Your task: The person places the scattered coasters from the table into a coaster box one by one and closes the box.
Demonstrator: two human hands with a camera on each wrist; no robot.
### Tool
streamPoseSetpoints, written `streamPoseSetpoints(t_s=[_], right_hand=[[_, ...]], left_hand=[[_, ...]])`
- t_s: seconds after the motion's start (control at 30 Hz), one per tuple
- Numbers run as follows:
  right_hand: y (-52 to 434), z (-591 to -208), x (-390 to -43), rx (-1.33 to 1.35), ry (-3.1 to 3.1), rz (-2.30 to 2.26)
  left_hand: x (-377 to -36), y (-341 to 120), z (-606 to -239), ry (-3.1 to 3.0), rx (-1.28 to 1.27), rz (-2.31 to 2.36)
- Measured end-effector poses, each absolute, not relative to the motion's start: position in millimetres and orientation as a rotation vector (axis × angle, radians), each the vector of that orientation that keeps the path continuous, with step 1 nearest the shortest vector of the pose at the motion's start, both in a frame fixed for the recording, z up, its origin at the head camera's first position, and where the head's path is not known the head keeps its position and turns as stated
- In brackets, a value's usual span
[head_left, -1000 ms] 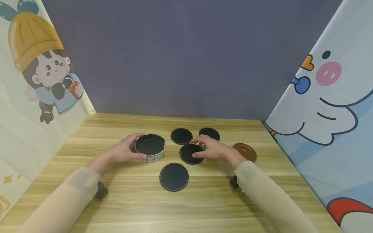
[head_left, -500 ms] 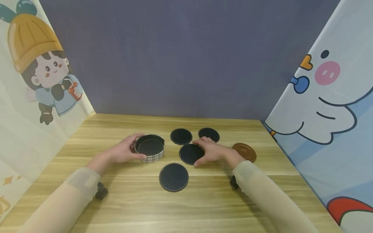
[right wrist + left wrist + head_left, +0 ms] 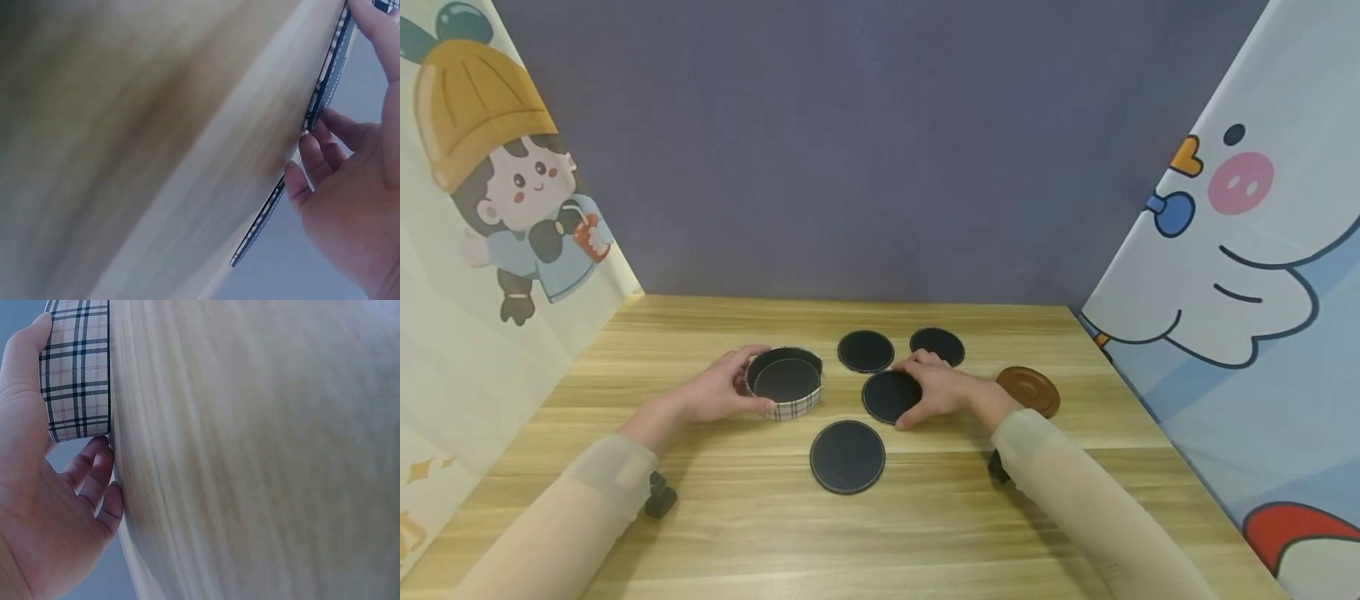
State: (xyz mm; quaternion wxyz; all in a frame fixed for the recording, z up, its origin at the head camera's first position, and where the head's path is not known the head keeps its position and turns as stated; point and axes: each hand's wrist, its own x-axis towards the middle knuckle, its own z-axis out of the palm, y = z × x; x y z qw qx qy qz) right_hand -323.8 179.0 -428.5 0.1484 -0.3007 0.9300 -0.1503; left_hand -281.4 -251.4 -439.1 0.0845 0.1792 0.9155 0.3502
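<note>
On the left of the table sits a round coaster holder [image 3: 787,377], black inside, with a tartan outer wall [image 3: 76,375] and a notch in its rim. My left hand [image 3: 718,390] grips it from the left, thumb on the near side and fingers round the far side. My right hand [image 3: 946,388] spans a round black coaster [image 3: 887,397] with a stitched edge, thumb at its near rim and fingertips at its far right. In the right wrist view this coaster [image 3: 327,78] lies flat at the table between thumb and fingers.
Two more black coasters lie behind, one at the middle [image 3: 866,351] and another coaster [image 3: 937,344] further right. A coaster [image 3: 847,457] lies in front. A brown round dish [image 3: 1032,392] stands beyond my right wrist. A dark panel [image 3: 865,167] closes the table's back.
My right thumb has come down from over the coaster to its near rim, and the fingers have shifted slightly right. The left hand and the holder have stayed in place.
</note>
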Motion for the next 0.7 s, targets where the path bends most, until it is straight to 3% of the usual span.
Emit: streamPoseSetpoints(t_s=[0.7], right_hand=[[211,-421,-297,-0.905,2.620,-0.460]], left_hand=[[-281,-251,-439,2.737,0.549,1.061]])
